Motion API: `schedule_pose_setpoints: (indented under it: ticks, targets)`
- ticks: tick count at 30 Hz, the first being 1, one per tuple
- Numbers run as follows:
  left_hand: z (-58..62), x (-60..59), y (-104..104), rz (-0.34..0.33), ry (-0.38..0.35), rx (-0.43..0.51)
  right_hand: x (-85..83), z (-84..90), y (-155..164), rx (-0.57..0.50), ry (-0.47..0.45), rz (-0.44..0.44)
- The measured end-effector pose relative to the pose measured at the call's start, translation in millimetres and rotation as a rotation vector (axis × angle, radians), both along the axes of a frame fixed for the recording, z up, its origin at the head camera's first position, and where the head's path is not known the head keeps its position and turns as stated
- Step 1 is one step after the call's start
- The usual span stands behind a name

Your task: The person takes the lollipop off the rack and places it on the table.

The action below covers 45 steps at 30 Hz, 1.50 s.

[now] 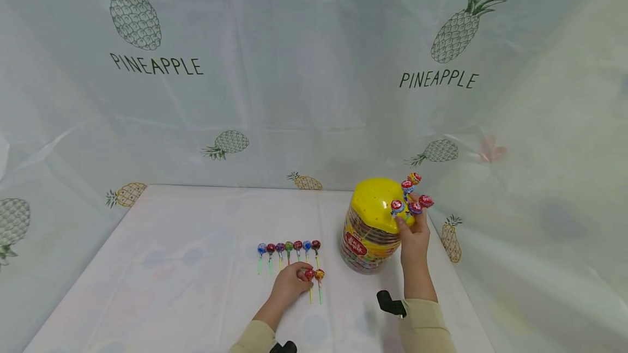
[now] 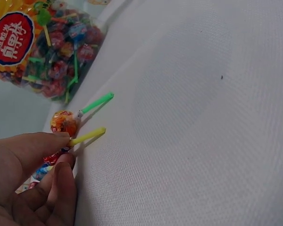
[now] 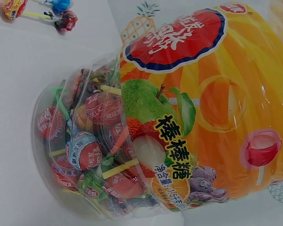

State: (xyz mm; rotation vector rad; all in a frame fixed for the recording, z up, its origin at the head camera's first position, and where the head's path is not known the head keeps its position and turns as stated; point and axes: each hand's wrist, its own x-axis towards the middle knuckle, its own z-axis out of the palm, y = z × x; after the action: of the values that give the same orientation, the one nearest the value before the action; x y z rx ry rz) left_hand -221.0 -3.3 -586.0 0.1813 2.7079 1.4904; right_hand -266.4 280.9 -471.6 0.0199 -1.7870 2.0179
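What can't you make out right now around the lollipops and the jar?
- Right hand: head view, fingertips hidden behind the lollipops in the yellow lid.
- Right wrist view: hand cut off by the edge; only the jar shows.
- Left hand: lollipop under its fingers mostly hidden.

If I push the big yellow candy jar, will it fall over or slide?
The jar would probably slide, not tip: it looks wide and squat on the table. It is likely heavy, since the right wrist view shows it packed with lollipops. The ones stuck in its lid might wobble loose.
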Motion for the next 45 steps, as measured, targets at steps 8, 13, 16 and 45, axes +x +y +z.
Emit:
schedule_pose_setpoints:
  ticks: [8, 13, 16, 45]
  targets:
    - [-0.8, -1.6, 1, -0.006, 0.0, -0.011, 1.3, 2.7, 1, -0.003, -0.004, -0.008]
    - [-2.1, -3.9, -4, 0.014, -0.025, 0.013, 0.7, 1.0, 2, 0.006, 0.028, -0.003]
    - [6.6, -6.4, -7, 0.046, -0.036, 0.015, 0.6, 0.4, 2, 0.006, 0.05, 0.009]
    - [178.5, -32.2, 82, -0.265, 0.327, 0.169, 4.7, -1.3, 2, 0.016, 0.018, 0.01]
